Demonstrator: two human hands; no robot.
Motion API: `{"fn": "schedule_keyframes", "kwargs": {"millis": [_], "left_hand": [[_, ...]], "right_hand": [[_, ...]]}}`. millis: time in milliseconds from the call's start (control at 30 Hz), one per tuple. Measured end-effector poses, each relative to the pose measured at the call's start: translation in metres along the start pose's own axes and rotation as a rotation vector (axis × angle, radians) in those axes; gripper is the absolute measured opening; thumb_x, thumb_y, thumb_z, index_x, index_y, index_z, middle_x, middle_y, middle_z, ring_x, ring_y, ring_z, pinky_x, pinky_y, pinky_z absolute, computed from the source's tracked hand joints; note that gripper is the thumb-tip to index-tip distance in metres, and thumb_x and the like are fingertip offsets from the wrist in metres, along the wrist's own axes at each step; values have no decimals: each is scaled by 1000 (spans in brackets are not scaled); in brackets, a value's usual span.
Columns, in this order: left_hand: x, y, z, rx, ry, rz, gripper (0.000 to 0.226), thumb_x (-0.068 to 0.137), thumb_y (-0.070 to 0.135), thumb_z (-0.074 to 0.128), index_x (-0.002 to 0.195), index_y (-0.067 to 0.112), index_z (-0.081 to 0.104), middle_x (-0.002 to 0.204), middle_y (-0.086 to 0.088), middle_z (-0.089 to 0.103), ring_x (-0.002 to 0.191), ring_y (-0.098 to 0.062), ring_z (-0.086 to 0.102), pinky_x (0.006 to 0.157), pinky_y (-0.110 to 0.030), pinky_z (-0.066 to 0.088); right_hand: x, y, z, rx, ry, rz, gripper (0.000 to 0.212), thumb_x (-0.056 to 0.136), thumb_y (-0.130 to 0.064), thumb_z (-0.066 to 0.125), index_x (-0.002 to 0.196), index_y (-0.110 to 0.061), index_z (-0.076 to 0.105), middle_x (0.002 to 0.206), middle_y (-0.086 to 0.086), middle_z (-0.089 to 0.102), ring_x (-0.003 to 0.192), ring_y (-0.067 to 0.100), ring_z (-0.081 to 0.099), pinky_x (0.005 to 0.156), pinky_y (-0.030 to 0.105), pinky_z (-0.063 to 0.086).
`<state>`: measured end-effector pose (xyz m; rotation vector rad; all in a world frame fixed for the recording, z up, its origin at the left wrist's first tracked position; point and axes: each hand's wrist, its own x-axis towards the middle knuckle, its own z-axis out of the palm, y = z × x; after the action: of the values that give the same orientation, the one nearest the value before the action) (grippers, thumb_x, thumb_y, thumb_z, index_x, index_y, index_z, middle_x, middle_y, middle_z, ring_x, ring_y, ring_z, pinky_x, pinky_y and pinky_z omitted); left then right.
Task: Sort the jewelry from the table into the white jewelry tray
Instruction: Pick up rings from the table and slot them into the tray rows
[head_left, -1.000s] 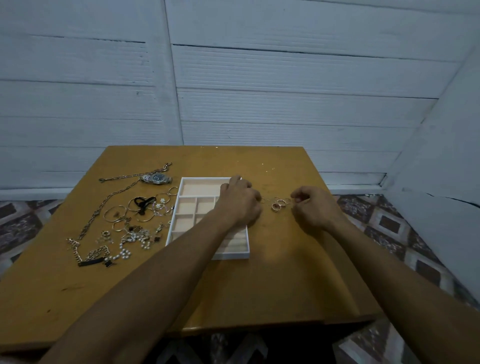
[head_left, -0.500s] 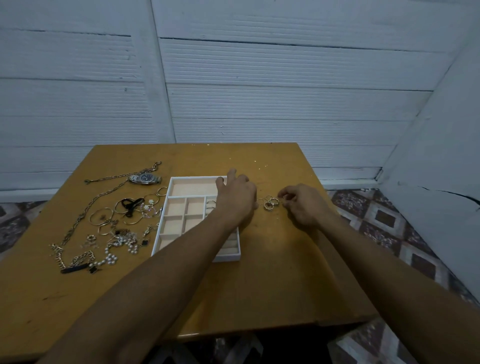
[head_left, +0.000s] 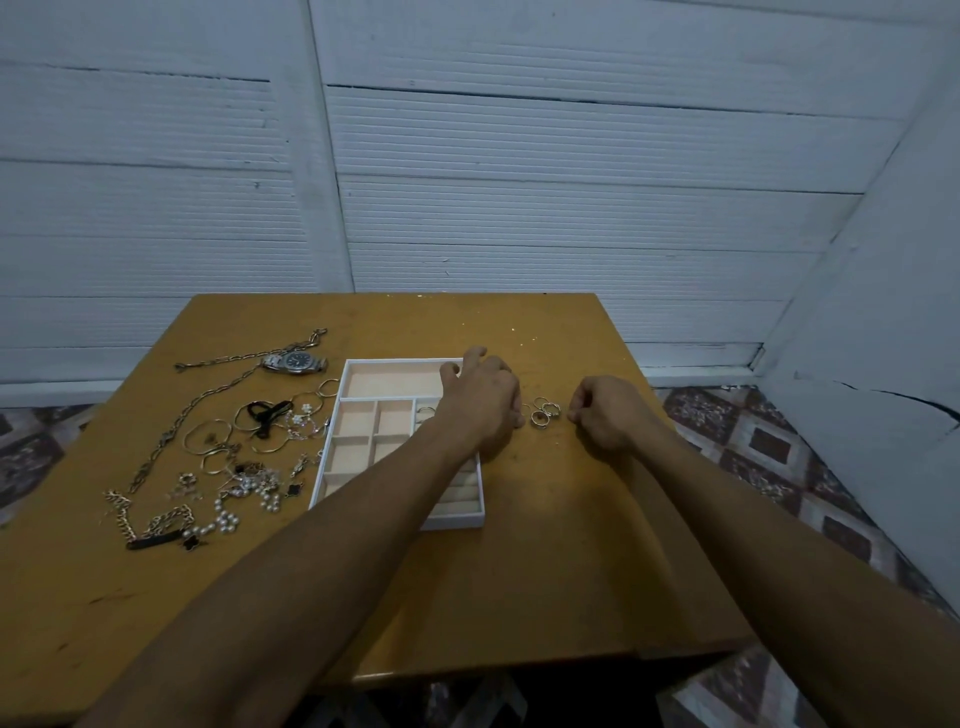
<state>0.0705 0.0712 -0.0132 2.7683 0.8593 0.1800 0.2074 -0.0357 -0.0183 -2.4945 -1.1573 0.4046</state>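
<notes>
Left hand (head_left: 480, 402) has shifted over the tray (head_left: 400, 360), fingers loosely spread; right hand (head_left: 605, 415) curls beside the rings (head_left: 544, 413), its hold unclear.

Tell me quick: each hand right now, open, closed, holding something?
Left hand: open, fingers spread over the white compartmented jewelry tray, nothing visibly held.
Right hand: fingers curled beside the small metal rings; whether they pinch anything cannot be told.

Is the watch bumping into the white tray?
Apart. The head view shows a strip of bare tabletop between the watch and the left wall of the white tray.
</notes>
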Motion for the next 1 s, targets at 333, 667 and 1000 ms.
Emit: {"fn": "schedule_keyframes", "kwargs": {"millis": [333,667,1000], "left_hand": [[-10,-11,-16,-109,107,74,6,88,29,65,90,24,64,77,14,60,107,-13,49,84,-34,19],[-25,-21,-27,-238,125,16,1,89,25,63,89,25,64,76,15,57,101,-15,54,87,-34,27],[-25,-4,-7,-58,18,80,10,90,26,56,94,25,65,99,8,67,105,-17,52,92,-40,27]], "right_hand": [[-11,2,1,-24,26,6,12,94,-15,55,106,-16,53,106,5,57,96,20,54,80,31,47],[-27,4,0,74,77,-20,7,91,-10,60,86,-14,64,84,-1,59,78,13,52,58,20,36],[-43,3,-3,100,51,-55,1,85,-17,70,85,-18,70,82,-6,62,78,8,56,57,15,36]]}}
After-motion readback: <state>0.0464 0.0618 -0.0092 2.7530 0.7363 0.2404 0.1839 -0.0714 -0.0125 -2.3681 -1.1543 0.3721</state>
